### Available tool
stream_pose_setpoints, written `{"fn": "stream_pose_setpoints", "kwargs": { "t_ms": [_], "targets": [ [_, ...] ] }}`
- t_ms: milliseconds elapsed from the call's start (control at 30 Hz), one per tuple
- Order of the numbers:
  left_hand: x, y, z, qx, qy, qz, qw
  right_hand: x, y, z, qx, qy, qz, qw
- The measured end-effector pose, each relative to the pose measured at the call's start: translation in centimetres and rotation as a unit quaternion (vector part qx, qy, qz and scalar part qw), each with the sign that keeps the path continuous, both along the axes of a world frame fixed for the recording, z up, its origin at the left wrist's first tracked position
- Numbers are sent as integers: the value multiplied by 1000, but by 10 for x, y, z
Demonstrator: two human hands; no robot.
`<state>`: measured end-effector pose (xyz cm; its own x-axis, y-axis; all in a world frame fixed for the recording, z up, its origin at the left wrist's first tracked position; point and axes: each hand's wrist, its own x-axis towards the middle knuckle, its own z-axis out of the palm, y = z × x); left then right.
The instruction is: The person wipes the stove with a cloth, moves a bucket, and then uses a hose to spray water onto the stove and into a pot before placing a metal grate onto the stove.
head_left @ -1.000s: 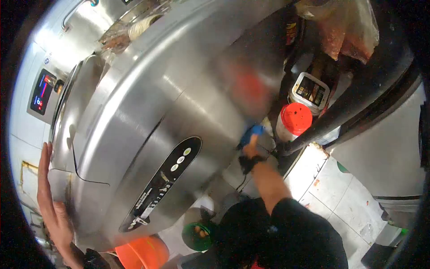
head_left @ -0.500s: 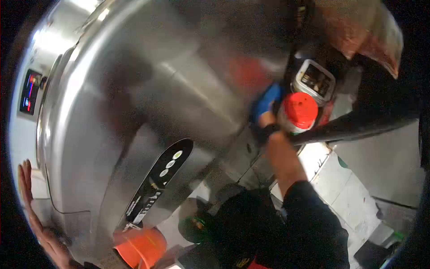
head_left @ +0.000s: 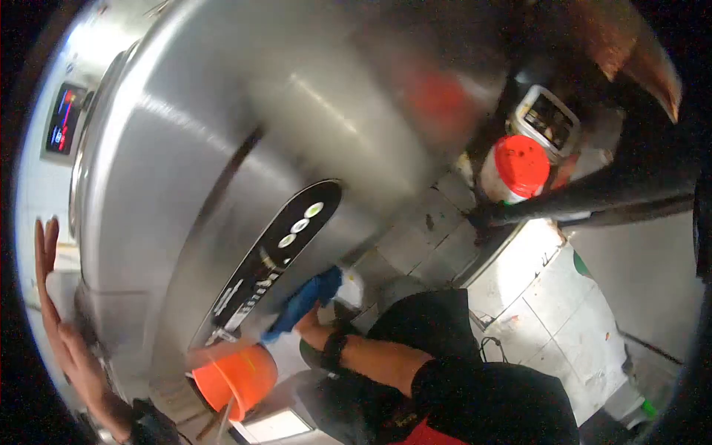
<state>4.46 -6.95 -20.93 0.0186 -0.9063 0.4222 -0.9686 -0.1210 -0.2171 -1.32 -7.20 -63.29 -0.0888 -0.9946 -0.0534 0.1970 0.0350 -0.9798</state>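
Note:
A blue cloth [head_left: 302,302] is bunched in my right hand [head_left: 314,325], close to the lower end of a black control panel [head_left: 278,248] with round buttons. The panel sits on the front of a large, shiny stainless steel appliance [head_left: 185,170]. At the far left my left hand [head_left: 74,352] is raised beside the appliance's edge, fingers stretched out, holding nothing. An orange bucket [head_left: 248,374] stands below the cloth, with a stick-like handle in front of it.
A tub with a red lid [head_left: 519,167] and a clear-topped container [head_left: 549,122] stand at upper right, above a dark horizontal bar [head_left: 593,200]. Tiled floor [head_left: 564,311] shows below. A lit display [head_left: 65,119] hangs at the left.
My right hand has brought the blue cloth from beside the red-lidded tub down and left to the control panel. The view has shifted slightly; my left hand stays outstretched.

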Motion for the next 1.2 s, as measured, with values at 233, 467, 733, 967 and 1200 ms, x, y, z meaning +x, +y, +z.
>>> {"fn": "stream_pose_setpoints", "kwargs": {
  "t_ms": [233, 467, 733, 967, 1200],
  "targets": [
    [22, 8, 8, 2, -37, -48, 998, -91, -184, 15, -70, -84, -125, 986],
    [17, 12, 7, 0, -11, -19, 1000, -99, -209, 90, 17, -435, -81, 897],
    [13, 1, -2, 5, 64, -34, 997, -103, -239, 159, -200, -385, 150, 889],
    [17, 8, 4, -6, 53, -46, 998, -191, -385, -7, -164, -112, -185, 962],
    [12, 13, 9, -17, 46, -78, 996, -105, -275, -26, -135, -326, -154, 923]
  ]
}}
